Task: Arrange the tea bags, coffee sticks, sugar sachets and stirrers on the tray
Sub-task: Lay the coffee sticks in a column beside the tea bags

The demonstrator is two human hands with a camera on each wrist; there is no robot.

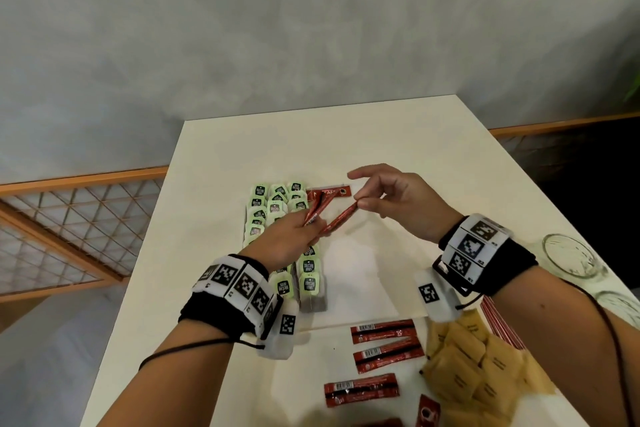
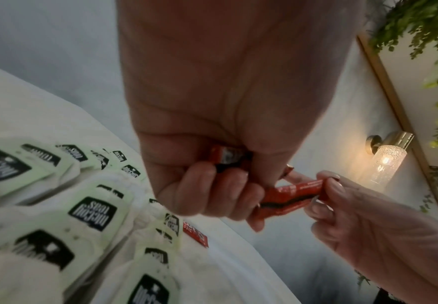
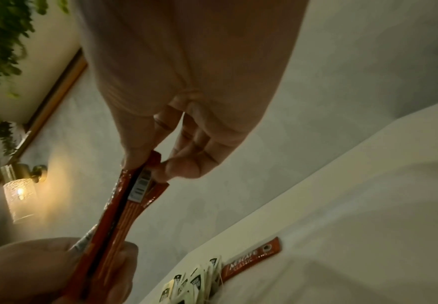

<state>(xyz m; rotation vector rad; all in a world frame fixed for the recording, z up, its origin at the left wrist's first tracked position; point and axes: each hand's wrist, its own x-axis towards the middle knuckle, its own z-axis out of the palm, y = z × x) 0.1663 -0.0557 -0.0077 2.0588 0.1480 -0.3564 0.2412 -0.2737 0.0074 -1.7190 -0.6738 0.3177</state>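
Observation:
Green-tagged tea bags (image 1: 277, 215) lie in rows on the left of the white tray (image 1: 363, 274). One red coffee stick (image 1: 329, 192) lies flat at the tray's far end, beside the tea bags. My left hand (image 1: 306, 230) grips a small bunch of coffee sticks (image 1: 315, 213) above the tea bags. My right hand (image 1: 360, 203) pinches the far end of one stick (image 1: 341, 220) from that bunch between thumb and fingers. In the left wrist view the shared stick (image 2: 290, 193) spans both hands. In the right wrist view it (image 3: 127, 216) runs down to my left hand (image 3: 57, 267).
Loose coffee sticks (image 1: 382, 329) lie on the table in front of the tray. A heap of brown sugar sachets (image 1: 474, 367) and red-striped stirrers (image 1: 502, 326) sit at the near right. A glass (image 1: 571, 260) stands by the right edge.

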